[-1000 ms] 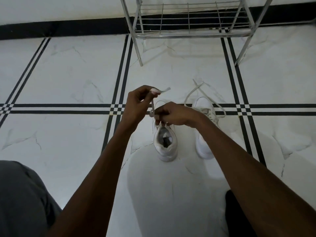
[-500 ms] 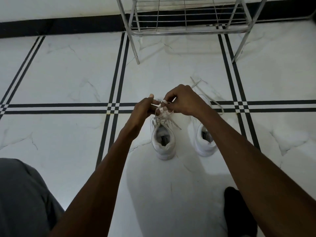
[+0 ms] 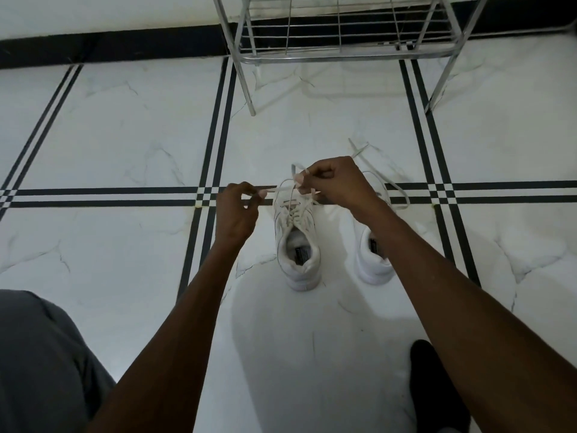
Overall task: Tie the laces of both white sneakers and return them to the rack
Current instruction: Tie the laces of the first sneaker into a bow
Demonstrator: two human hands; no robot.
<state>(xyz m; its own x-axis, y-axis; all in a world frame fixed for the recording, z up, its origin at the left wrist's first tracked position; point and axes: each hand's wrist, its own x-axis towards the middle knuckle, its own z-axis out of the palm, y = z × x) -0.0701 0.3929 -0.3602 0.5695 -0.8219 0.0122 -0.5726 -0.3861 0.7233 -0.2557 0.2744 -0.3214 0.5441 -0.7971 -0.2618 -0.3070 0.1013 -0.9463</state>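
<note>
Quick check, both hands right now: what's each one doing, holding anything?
Left hand: closed, pinching a lace end of the left sneaker.
Right hand: closed, pinching the same sneaker's lace loop above its tongue.

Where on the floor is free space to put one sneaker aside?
Bare floor lies left of the left sneaker, and between the sneakers and the rack. Crowded: around the right sneaker, where loose laces spread.

Two white sneakers on marble floor, toes toward metal rack. Left hand pinching lace end, right hand pinching other lace, both over left sneaker. Right sneaker partly behind forearm, laces loose on floor.
</note>
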